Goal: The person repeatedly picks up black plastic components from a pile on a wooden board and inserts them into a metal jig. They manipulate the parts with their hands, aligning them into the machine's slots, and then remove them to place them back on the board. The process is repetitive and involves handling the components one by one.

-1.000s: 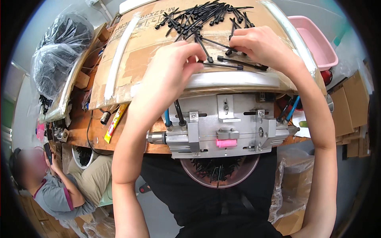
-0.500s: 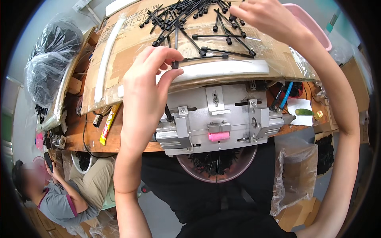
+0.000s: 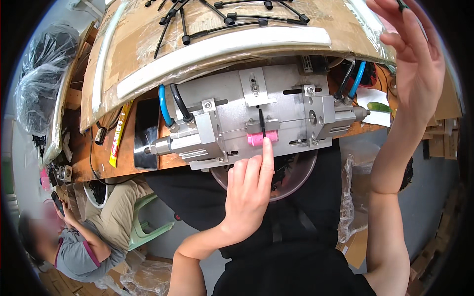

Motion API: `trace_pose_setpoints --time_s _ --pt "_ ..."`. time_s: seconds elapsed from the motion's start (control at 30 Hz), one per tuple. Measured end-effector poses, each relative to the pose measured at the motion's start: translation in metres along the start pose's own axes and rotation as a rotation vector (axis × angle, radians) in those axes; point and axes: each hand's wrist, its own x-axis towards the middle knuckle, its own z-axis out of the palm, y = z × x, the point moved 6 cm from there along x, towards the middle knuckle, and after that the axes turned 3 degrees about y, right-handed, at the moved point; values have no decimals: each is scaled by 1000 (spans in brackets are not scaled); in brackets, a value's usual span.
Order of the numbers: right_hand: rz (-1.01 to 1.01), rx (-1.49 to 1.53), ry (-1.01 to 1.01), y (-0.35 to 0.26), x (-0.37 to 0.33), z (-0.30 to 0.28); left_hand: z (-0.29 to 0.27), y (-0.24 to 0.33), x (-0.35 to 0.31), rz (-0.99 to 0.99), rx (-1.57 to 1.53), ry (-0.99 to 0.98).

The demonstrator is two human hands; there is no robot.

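My left hand (image 3: 247, 192) is over the front of a metal fixture (image 3: 234, 89), index finger stretched out and the other fingers curled. Its index fingertip touches the near end of a thin black rod (image 3: 261, 121). That rod lies across a small metal block (image 3: 270, 124) and a pink pad (image 3: 256, 138) at the fixture's middle. My left thumb is hidden. Raised at the upper right, my right hand (image 3: 417, 59) has its fingers apart. A small dark thing (image 3: 402, 5) shows by its fingertips at the picture's edge; whether the hand touches it I cannot tell.
Black rods with knobbed ends (image 3: 229, 19) lie on a cardboard sheet (image 3: 143, 54) behind the fixture. Under the fixture is a bowl (image 3: 301, 175) of black pieces. A phone (image 3: 146, 130) and yellow packet (image 3: 120, 138) lie left. A seated person (image 3: 84, 246) is at lower left.
My left hand has come down from the cardboard to the fixture's middle, where a black rod now lies. My right hand has left the rod pile and moved right. The view has shifted.
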Motion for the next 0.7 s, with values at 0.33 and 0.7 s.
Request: trace_pose_setpoints --time_s 0.33,0.7 --pt "119 -54 -144 0 -34 -38 11 -3 2 -60 26 -54" --pt "115 -284 -569 -18 -195 32 -24 -4 2 -136 -141 -16"
